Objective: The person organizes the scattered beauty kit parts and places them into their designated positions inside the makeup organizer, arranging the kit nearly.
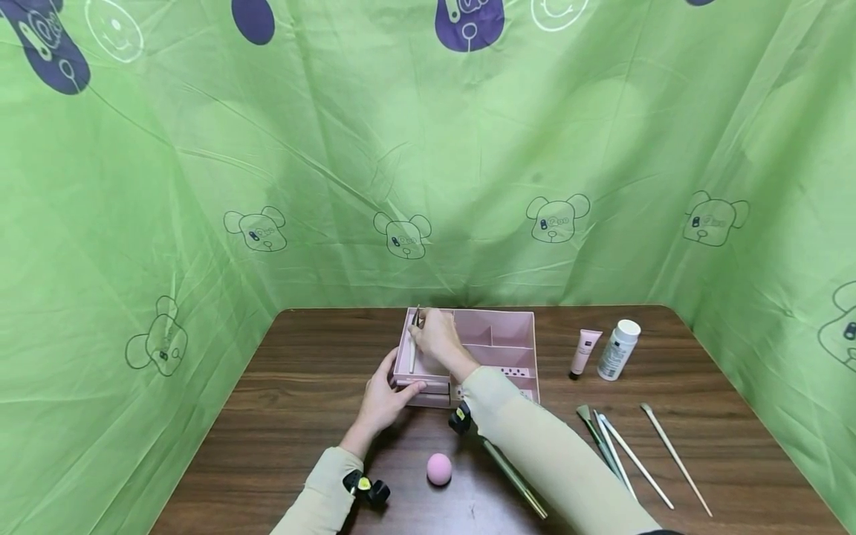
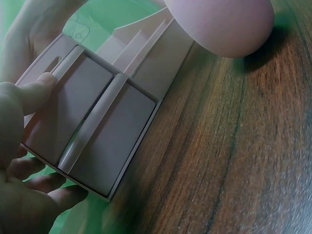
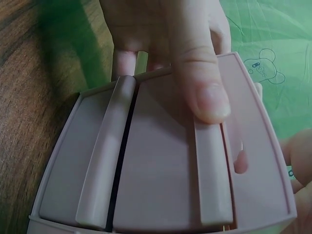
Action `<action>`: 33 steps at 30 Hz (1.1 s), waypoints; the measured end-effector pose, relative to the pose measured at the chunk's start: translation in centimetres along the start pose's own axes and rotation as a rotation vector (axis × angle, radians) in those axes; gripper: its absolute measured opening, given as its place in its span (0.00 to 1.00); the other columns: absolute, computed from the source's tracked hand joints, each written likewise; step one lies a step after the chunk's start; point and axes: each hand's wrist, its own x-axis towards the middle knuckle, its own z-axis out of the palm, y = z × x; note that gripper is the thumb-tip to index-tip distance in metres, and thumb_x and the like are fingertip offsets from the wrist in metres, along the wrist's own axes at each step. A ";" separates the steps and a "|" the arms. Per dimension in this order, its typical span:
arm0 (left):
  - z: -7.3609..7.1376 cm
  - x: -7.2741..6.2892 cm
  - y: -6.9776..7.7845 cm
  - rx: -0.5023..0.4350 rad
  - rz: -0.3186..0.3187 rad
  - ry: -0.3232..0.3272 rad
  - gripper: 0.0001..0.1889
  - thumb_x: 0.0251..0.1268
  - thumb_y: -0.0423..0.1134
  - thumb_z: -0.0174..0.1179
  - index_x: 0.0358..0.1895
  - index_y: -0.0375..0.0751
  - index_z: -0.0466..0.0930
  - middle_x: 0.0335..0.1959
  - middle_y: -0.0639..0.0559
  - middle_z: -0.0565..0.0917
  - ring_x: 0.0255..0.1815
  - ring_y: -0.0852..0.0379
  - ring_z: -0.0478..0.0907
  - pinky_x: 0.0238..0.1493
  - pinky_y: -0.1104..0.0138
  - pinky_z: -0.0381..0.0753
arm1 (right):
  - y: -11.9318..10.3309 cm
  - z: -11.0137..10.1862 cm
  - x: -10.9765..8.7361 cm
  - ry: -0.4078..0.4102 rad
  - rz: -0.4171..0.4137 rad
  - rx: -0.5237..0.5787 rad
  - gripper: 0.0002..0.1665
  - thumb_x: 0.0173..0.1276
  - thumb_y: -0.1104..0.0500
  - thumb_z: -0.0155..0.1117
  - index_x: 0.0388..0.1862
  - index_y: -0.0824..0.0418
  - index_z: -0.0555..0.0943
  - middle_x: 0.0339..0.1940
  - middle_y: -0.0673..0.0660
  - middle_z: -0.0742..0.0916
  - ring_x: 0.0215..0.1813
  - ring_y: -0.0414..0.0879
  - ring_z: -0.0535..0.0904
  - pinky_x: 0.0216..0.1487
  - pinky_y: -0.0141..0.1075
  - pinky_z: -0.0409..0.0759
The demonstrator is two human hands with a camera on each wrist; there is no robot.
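Note:
A pink desktop organizer (image 1: 498,327) with open compartments and two front drawers (image 2: 117,136) stands on the table. My left hand (image 1: 383,401) grips its left front corner, the thumb (image 3: 209,102) on the upper drawer's edge and the fingers curled round the side. Over the left compartment, my right hand (image 1: 438,338) pinches a slim stick (image 1: 412,357), pale along its lower part and dark near the fingers. The stick lies along the compartment in the head view; its kind cannot be told. In the right wrist view, part of the right hand shows at the right edge.
A pink ball-shaped sponge (image 1: 439,469) sits in front of the organizer. A green-gold stick (image 1: 515,479) lies partly under the right sleeve. Rightward are several makeup brushes (image 1: 635,449), a pink tube (image 1: 585,351) and a white bottle (image 1: 618,351). Green cloth (image 1: 428,186) hangs behind.

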 end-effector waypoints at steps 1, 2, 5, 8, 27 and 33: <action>0.0 -0.1 0.4 -0.002 0.001 0.000 0.44 0.52 0.37 0.74 0.72 0.39 0.61 0.60 0.35 0.78 0.58 0.44 0.79 0.59 0.57 0.80 | 0.0 0.0 0.0 0.004 -0.005 0.000 0.25 0.66 0.54 0.67 0.58 0.65 0.79 0.30 0.57 0.89 0.23 0.41 0.82 0.30 0.33 0.83; -0.1 -0.2 0.9 -0.005 0.002 -0.003 0.43 0.52 0.36 0.74 0.72 0.37 0.61 0.60 0.34 0.77 0.58 0.43 0.79 0.59 0.56 0.80 | -0.1 0.0 0.0 0.006 -0.010 0.001 0.24 0.67 0.55 0.66 0.58 0.65 0.80 0.31 0.57 0.89 0.24 0.42 0.82 0.29 0.33 0.83; -0.4 -0.7 2.6 -0.009 0.012 -0.014 0.42 0.53 0.33 0.73 0.71 0.32 0.61 0.61 0.31 0.76 0.58 0.41 0.78 0.59 0.53 0.79 | -0.1 0.1 0.0 0.027 -0.028 -0.010 0.20 0.68 0.58 0.63 0.57 0.63 0.81 0.35 0.57 0.89 0.27 0.43 0.83 0.29 0.32 0.82; -0.7 -0.9 3.6 0.000 0.026 -0.027 0.42 0.54 0.33 0.72 0.71 0.30 0.61 0.61 0.31 0.76 0.58 0.41 0.78 0.59 0.55 0.80 | 0.0 0.0 -0.1 0.034 -0.035 0.002 0.19 0.66 0.60 0.63 0.56 0.62 0.81 0.38 0.57 0.89 0.31 0.45 0.83 0.29 0.32 0.81; 0.0 0.3 -0.8 -0.047 0.048 -0.007 0.44 0.50 0.42 0.75 0.72 0.41 0.62 0.61 0.38 0.78 0.58 0.46 0.79 0.57 0.65 0.81 | -0.2 -1.1 -0.8 0.023 -0.051 0.062 0.25 0.62 0.54 0.68 0.58 0.58 0.80 0.41 0.52 0.88 0.37 0.44 0.84 0.38 0.34 0.83; -0.1 0.2 -0.7 -0.061 0.034 -0.018 0.44 0.50 0.41 0.75 0.72 0.41 0.62 0.62 0.38 0.77 0.59 0.47 0.78 0.59 0.62 0.80 | -0.3 -1.5 -1.3 0.022 -0.068 0.085 0.24 0.62 0.55 0.68 0.58 0.58 0.80 0.44 0.54 0.88 0.39 0.45 0.84 0.41 0.36 0.83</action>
